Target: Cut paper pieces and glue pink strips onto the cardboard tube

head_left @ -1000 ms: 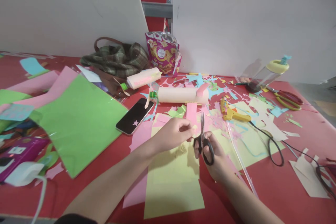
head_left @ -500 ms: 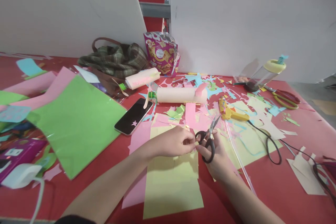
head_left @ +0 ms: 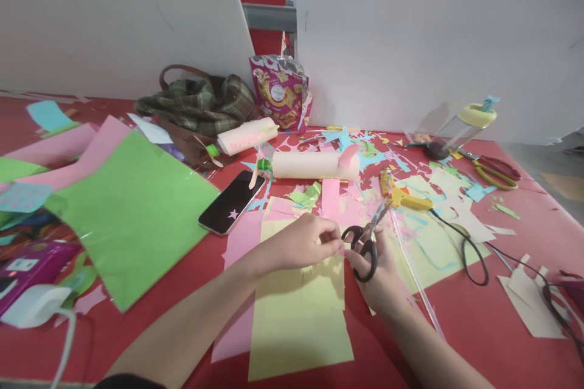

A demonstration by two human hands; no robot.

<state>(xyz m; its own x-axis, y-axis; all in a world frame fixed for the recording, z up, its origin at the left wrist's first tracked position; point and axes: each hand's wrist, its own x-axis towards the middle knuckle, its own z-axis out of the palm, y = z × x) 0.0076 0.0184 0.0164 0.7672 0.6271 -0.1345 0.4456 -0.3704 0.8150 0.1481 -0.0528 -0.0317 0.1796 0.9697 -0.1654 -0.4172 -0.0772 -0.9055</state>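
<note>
Black-handled scissors [head_left: 367, 249] rest in my right hand [head_left: 381, 273], with the blades pointing up and away to the right. The fingers of this hand are closed around the handles. My left hand [head_left: 310, 244] is pinched shut, its fingertips close to the right thumb. Whatever lies between those fingertips is too small to make out. Below both hands are a yellow paper sheet [head_left: 298, 328] and a pink sheet [head_left: 232, 322]. Beyond them lies a paper-wrapped bottle [head_left: 310, 165] with a green cap, on its side.
A phone [head_left: 232, 202] and a large green sheet [head_left: 132, 219] lie at the left. On the right are a yellow glue gun [head_left: 406, 197] with its cord, larger scissors [head_left: 497, 171] and a clear jar [head_left: 460, 127]. Paper scraps [head_left: 337, 140] and a snack bag [head_left: 280, 94] are farther back.
The scissors and my right hand have shifted slightly to the right, and the blades tilt more rightward. My left fingers have moved a little, still pinched.
</note>
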